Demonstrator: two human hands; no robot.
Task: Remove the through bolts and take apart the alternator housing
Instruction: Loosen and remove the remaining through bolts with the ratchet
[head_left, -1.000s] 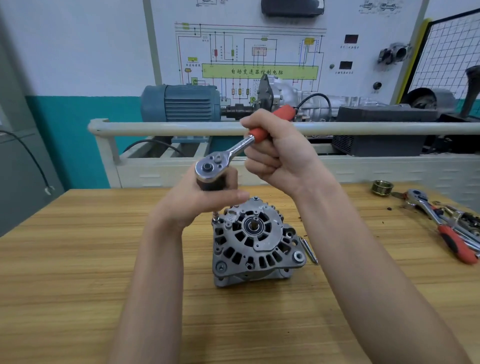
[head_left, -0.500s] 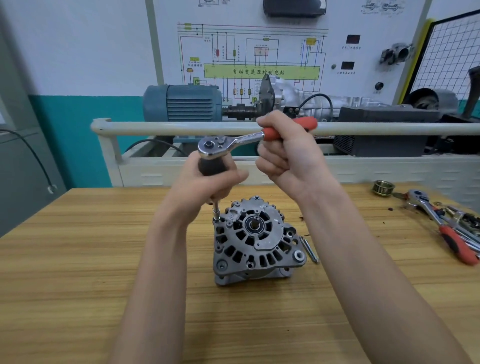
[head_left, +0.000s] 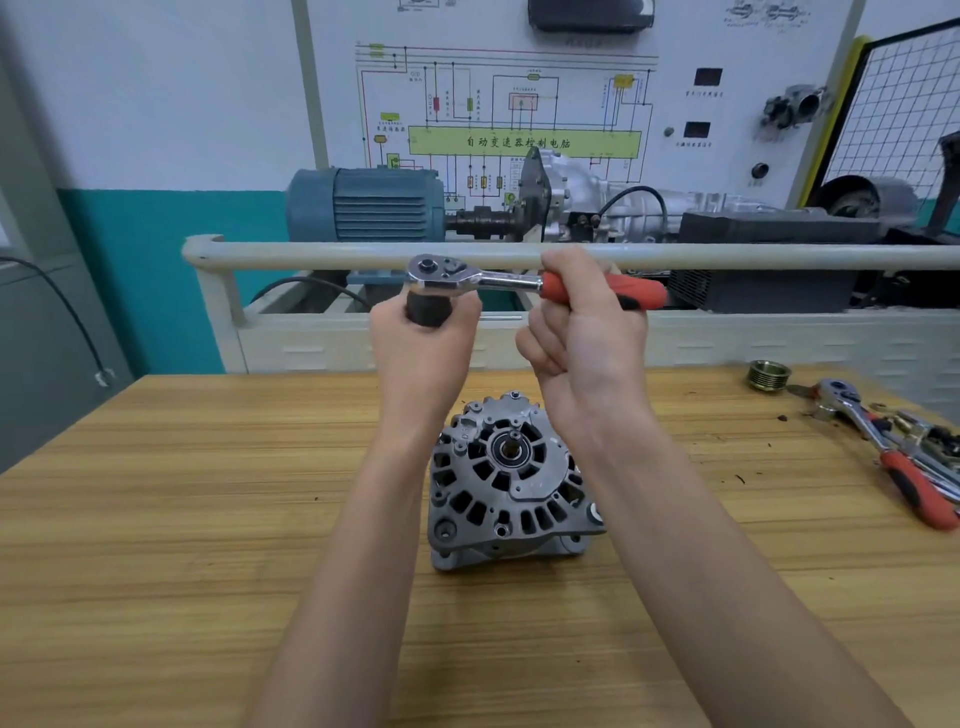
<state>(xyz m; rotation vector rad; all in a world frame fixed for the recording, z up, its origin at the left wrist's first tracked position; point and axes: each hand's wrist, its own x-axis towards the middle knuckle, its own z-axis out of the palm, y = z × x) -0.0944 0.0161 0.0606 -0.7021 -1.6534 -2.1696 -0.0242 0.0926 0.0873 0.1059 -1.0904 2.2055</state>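
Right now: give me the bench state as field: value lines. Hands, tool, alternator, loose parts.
left hand: grips the dark socket under the ratchet head
right hand: grips the red handle
ratchet: held level in the air, above the alternator, not on it
alternator: stands on the wooden table, housing in one piece, no hand on it
pulley: loose, far right of the table
second ratchet: lies at the right edge among other tools

Wooden table (head_left: 182, 519), alternator (head_left: 506, 483) standing on it, pulley (head_left: 769, 375) and ratchet wrenches (head_left: 893, 457) (red-handled) far right.
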